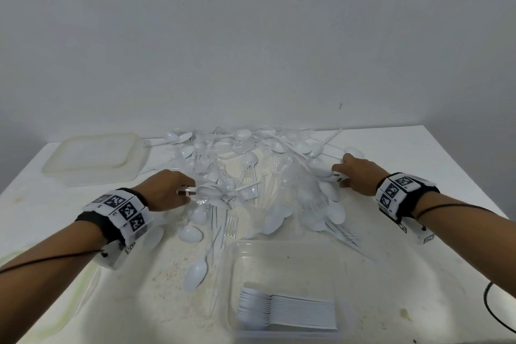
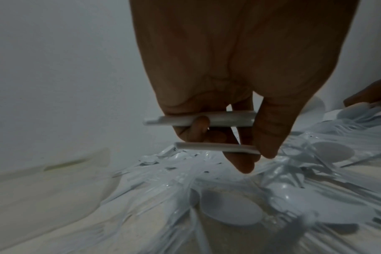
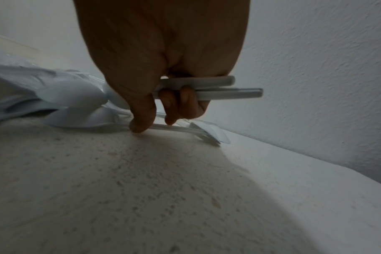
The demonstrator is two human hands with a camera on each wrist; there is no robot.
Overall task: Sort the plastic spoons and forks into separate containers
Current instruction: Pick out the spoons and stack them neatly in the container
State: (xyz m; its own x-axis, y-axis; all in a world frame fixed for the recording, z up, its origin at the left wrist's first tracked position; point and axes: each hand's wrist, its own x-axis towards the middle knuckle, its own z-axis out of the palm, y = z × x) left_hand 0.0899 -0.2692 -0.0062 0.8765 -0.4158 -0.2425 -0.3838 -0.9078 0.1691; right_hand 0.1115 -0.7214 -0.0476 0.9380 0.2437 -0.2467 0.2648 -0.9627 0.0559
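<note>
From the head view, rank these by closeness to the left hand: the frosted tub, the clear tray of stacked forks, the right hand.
Measured from the left hand:
1. Frosted tub, at the far left beside the hand.
2. Clear tray holding the stacked forks, near centre.
3. Right hand, across the pile at the far right.

- Left hand (image 2: 239, 77): held utensil handles (image 2: 207, 118) show; their heads are hidden behind the fingers.
- Right hand (image 3: 163, 51): held handles' (image 3: 218, 92) working ends likewise concealed.
- Near container (image 1: 282, 248): bottom rim blurred.
</note>
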